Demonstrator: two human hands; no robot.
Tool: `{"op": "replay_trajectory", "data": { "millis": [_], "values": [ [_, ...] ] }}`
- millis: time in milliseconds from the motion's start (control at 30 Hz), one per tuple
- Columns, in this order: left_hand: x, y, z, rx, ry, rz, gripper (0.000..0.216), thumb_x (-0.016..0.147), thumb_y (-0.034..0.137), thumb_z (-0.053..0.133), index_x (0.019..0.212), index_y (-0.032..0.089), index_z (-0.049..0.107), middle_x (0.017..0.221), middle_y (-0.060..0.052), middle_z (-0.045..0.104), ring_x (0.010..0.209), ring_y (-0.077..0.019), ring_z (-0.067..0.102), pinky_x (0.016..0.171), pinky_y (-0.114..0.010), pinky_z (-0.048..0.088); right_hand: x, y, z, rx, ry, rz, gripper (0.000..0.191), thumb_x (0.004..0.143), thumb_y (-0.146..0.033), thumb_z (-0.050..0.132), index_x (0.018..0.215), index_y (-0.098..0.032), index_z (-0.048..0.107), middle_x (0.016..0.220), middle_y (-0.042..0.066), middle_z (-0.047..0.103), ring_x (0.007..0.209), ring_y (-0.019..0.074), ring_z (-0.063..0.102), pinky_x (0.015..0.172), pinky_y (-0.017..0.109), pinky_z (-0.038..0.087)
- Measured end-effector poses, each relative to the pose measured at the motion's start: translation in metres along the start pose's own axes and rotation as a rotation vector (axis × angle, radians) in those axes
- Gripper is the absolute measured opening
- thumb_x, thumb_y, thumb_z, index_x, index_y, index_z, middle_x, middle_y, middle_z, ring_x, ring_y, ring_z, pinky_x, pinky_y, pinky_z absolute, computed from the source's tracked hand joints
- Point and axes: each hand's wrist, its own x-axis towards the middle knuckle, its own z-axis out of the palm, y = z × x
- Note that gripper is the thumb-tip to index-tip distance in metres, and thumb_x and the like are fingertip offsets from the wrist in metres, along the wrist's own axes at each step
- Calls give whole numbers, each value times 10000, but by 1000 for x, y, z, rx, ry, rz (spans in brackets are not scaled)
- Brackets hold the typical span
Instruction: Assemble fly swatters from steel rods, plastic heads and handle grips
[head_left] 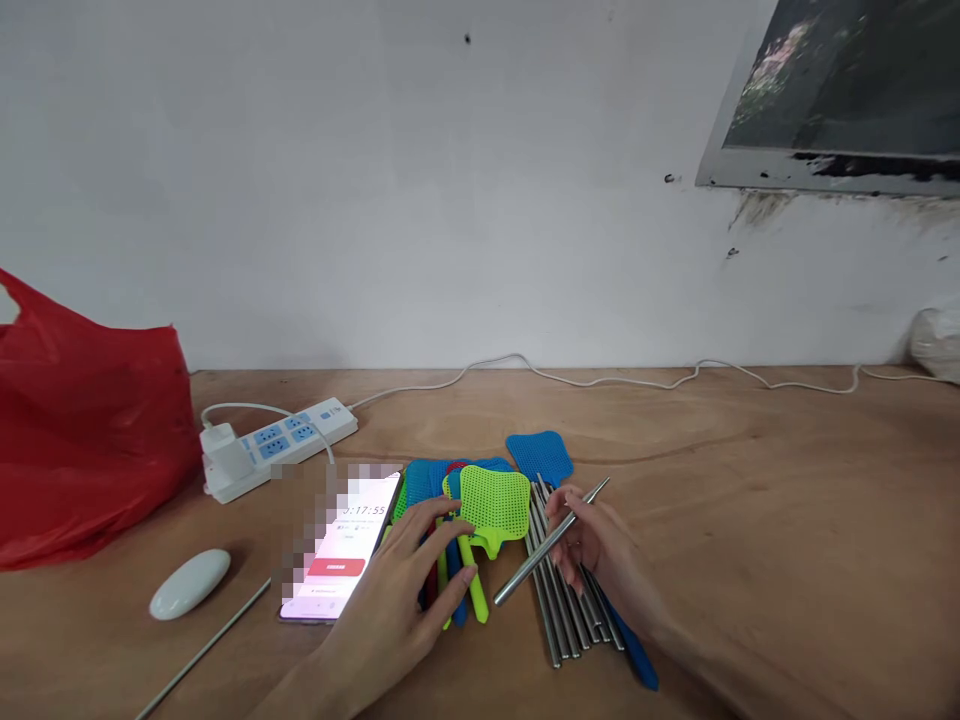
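My right hand (pixel 604 550) grips a shiny metal rod (pixel 525 572) between thumb and fingers, tilted with its thin end up to the right. Under it lies a bundle of metal rods (pixel 553 625), with a blue fly swatter head (pixel 541 456) behind and a blue handle (pixel 639 660) at the lower right. My left hand (pixel 409 575) hovers, fingers apart, over a pile of plastic fly swatter parts. A yellow-green swatter head (pixel 499 500) is on top near its fingertips; whether they touch it I cannot tell. Blue heads (pixel 426 484) lie behind, and several handles are partly hidden.
A lit phone (pixel 352 545) lies left of the pile. Farther left are a white mouse (pixel 190 583), a power strip (pixel 330 424) with a plugged-in adapter (pixel 226 455), and a red plastic bag (pixel 90 430). A white cable (pixel 600 381) runs along the wall.
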Motion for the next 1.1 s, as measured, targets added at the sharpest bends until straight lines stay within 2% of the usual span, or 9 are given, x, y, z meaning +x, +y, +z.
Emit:
{"op": "replay_trajectory", "data": {
  "millis": [200,367,500,600,767,867,933,1000,1100],
  "values": [
    [-1,4,-1,40,-96,37,192,972,292,536,1079,294,696,1383,-79,539,1322,-331,475,1050,-504,467,-2,2,-3,1,81,-42,449,838,-640,638,791,-194,606,522,-35,571,418,88,490,382,164,374],
    [-2,4,1,-15,-115,-6,172,972,265,500,1005,255,669,1360,-99,543,1265,-310,527,999,-468,508,-1,0,-4,10,134,-25,453,814,-633,666,747,-190,603,494,-36,552,409,78,452,371,155,355],
    [-2,2,2,-46,-100,-18,168,976,269,499,1057,259,646,1375,-97,530,1259,-303,537,1000,-458,509,-1,-1,-3,40,157,-9,435,785,-611,717,762,-201,575,491,-46,560,400,73,452,360,147,353],
    [-1,2,0,-76,-75,-8,175,995,283,491,1107,258,624,1345,-101,541,1252,-293,534,994,-436,507,-1,1,-4,56,134,-17,423,741,-560,792,792,-202,572,520,-51,587,412,68,476,366,140,364],
    [-1,8,-4,-136,-65,111,112,983,270,543,1075,239,599,1239,-95,573,1194,-274,532,950,-393,497,1,4,-3,41,-10,-20,414,727,-516,828,843,-175,625,614,-1,681,477,94,581,381,145,408],
    [-2,11,-4,-166,-61,170,48,981,230,552,1022,219,574,1089,-76,609,1069,-250,560,890,-373,484,0,2,0,36,-93,-6,412,761,-532,795,852,-159,647,657,33,712,519,116,632,400,156,442],
    [-2,11,-3,-162,-54,159,56,997,195,510,978,211,560,989,-59,614,958,-231,563,826,-361,469,-2,-1,2,36,-141,9,421,802,-555,746,869,-148,660,693,57,725,548,130,654,422,171,469],
    [-1,11,-4,-148,-48,133,108,1008,173,466,959,206,555,937,-53,610,890,-223,549,778,-352,451,-3,-2,2,55,-134,-1,417,822,-556,724,925,-158,655,713,60,731,553,133,655,435,181,481],
    [0,9,-7,-134,-32,126,148,1016,160,426,955,205,554,908,-49,607,857,-221,533,751,-342,435,-2,0,1,87,-29,-91,390,824,-526,736,1014,-207,615,722,21,729,528,119,633,429,178,474]
  ]
}}
